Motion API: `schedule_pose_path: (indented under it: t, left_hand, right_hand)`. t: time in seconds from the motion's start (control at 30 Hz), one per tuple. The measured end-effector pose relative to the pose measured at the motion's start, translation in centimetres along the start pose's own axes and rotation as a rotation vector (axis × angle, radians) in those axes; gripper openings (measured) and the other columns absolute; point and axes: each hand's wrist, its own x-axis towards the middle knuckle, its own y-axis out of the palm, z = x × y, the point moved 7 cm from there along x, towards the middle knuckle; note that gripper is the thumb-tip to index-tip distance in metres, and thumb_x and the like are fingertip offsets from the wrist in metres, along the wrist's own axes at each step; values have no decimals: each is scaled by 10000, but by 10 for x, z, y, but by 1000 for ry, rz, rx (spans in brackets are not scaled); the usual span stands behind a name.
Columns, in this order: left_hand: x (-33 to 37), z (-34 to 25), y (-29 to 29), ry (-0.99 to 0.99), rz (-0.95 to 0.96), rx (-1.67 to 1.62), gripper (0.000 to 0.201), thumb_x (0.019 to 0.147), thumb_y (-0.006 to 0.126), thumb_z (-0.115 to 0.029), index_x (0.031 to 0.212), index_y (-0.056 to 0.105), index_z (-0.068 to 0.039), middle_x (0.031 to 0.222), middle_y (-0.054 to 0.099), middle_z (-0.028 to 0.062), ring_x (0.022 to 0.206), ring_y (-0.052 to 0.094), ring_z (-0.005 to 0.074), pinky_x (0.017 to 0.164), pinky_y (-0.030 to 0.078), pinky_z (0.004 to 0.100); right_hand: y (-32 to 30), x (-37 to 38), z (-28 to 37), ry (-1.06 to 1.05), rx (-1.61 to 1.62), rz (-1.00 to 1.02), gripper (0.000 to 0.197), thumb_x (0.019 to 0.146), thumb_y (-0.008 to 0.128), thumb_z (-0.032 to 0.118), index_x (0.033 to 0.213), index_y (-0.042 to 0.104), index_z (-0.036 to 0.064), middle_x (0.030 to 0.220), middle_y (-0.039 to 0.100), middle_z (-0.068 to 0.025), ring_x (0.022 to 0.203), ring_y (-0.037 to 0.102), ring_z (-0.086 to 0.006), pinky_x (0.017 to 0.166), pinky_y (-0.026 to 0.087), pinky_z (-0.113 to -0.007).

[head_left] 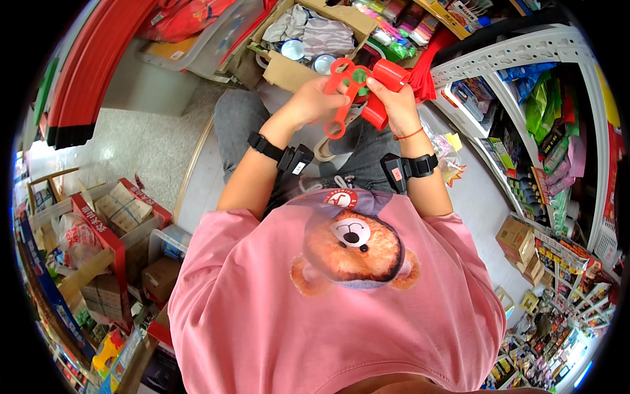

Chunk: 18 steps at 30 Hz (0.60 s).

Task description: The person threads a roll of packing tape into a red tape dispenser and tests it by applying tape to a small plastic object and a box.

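Observation:
In front of my knees, my left hand (312,103) is closed around a flat red plastic piece with round rings (336,127). My right hand (399,108) grips red plastic tubes (391,73), its thumb laid along them, and they meet the ringed piece between my hands. Something green shows through one of the rings; I cannot make out whether it belongs to the piece. Where exactly the parts join is hidden by my fingers.
Just beyond my hands stands an open cardboard box (284,72) with grey-white gloves (328,36) and cups. White shelving (512,49) full of packaged goods rises on the right. Boxes and a red-edged crate (98,226) stand at left. Small cartons (516,241) lie at right.

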Motion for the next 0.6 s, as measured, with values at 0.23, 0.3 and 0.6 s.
schedule_pose_path:
  t: [0.23,0.3,0.6]
  left_hand:
    - [-4,12,27,-84,118,-449,308,907,593,-369,974,577,-69,809,558,-9,575,470,39,545,424,212]
    - [-7,11,37,-81,108,-455,336,919,571,-399,982,568,-70,800,540,-13,565,455,36,537,419,205]
    - [6,19,44,-67,82,-255,276,924,575,-376,914,494,-112,805,540,-9,697,528,66,620,479,234]
  right_hand:
    - [-2,-3,5,9,31,-34,197,840,694,97,1011,617,35,952,641,-23,862,597,-108,765,489,-273]
    - [-3,-2,1,-6,-27,-37,194,837,683,98,1008,623,30,949,643,-27,859,595,-113,757,485,-277]
    - [-3,2,-12,-18,-199,-173,262,832,670,159,1043,638,6,921,657,-38,812,590,-119,721,474,-289]
